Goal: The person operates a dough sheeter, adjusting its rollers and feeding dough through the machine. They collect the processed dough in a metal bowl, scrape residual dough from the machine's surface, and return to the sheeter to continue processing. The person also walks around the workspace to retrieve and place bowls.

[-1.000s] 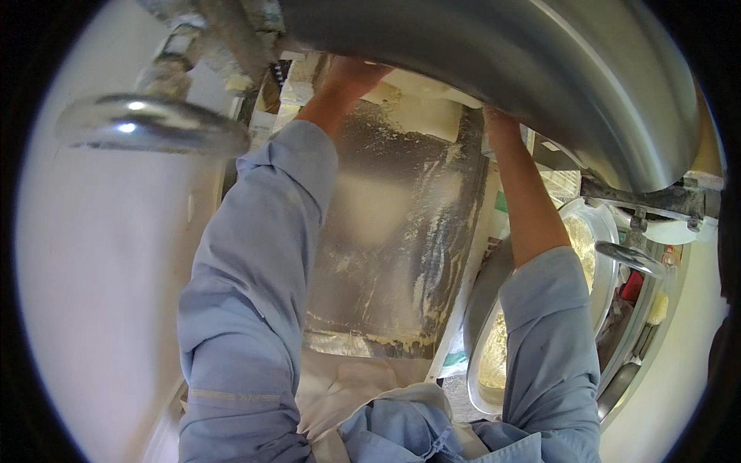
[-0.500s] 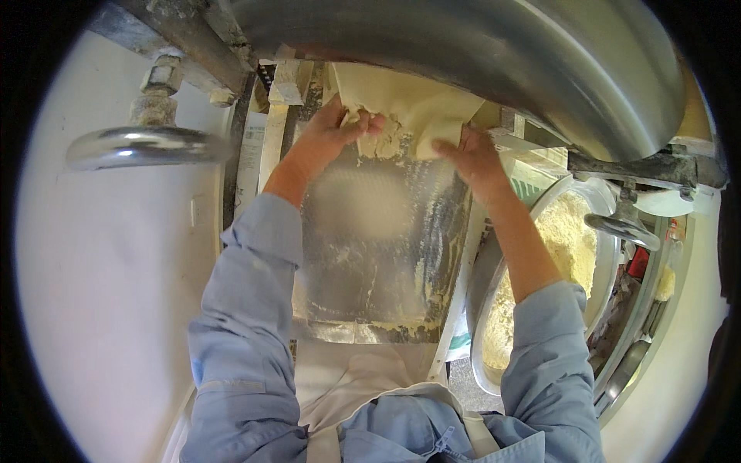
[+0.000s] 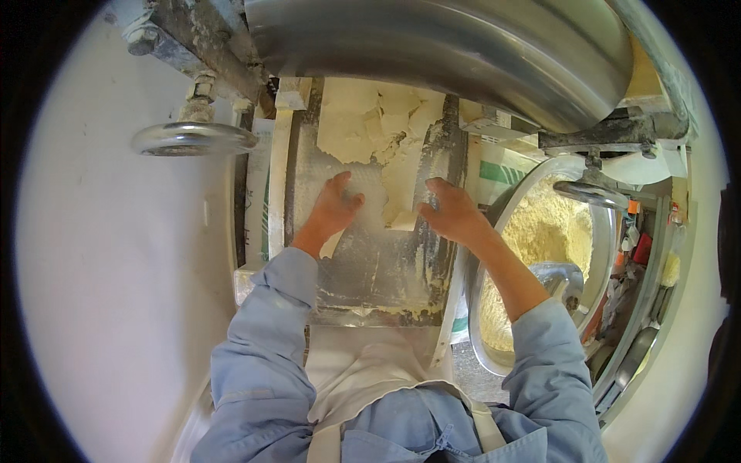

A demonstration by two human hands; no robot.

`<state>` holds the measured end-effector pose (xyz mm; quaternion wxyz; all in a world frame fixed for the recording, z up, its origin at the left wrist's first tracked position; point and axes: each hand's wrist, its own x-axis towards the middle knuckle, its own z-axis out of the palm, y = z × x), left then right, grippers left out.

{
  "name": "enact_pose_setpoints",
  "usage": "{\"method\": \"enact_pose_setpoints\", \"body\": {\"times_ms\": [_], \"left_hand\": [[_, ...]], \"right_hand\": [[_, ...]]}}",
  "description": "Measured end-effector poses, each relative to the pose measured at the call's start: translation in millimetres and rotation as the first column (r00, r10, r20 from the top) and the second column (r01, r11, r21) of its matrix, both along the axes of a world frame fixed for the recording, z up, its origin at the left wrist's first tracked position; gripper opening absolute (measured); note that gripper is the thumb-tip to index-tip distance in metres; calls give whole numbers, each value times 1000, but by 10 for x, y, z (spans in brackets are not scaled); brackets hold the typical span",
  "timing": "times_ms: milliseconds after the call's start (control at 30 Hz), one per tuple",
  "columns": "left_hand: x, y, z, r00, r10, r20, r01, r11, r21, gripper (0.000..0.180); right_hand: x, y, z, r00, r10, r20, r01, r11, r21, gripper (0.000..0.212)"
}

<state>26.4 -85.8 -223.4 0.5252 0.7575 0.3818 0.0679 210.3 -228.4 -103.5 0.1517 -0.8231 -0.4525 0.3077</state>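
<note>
A pale, ragged sheet of dough (image 3: 355,123) comes out from beneath the big steel roller (image 3: 463,54) onto a floury metal chute (image 3: 370,270). Its surface is torn and creased, and one strip (image 3: 399,193) hangs lower than the rest. My left hand (image 3: 333,208) hovers below the sheet's left edge, thumb and fingers apart, with nothing visible in it. By its wrist lies a small pale scrap (image 3: 330,245). Just right of the strip is my right hand (image 3: 455,214), thumb and forefinger spread; whether the thumb touches the dough I cannot tell.
Silver handwheels hang at left (image 3: 193,139) and right (image 3: 591,193) of the roller. A large metal bowl (image 3: 482,332) of yellowish crumbly flour stands right of the chute, with a metal scoop (image 3: 557,278) in it. A white wall (image 3: 116,270) runs along the left.
Both hands have let go of the dough's lower edge and come down nearer to me. The dough now lies flatter along the chute, reaching lower. A scoop now shows in the bowl.
</note>
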Motion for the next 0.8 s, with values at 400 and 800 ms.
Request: {"method": "enact_pose_setpoints", "body": {"times_ms": [400,800], "left_hand": [[176,-516,464,987,-154,-53,157,986,59,55],[-507,-1559,1184,975,-215,-47,220,950,222,56]], "right_hand": [[-478,-267,1947,608,793,-32,-788,598,-147,11],[-1704,-1350,2573,485,851,203,-828,521,-206,20]]}}
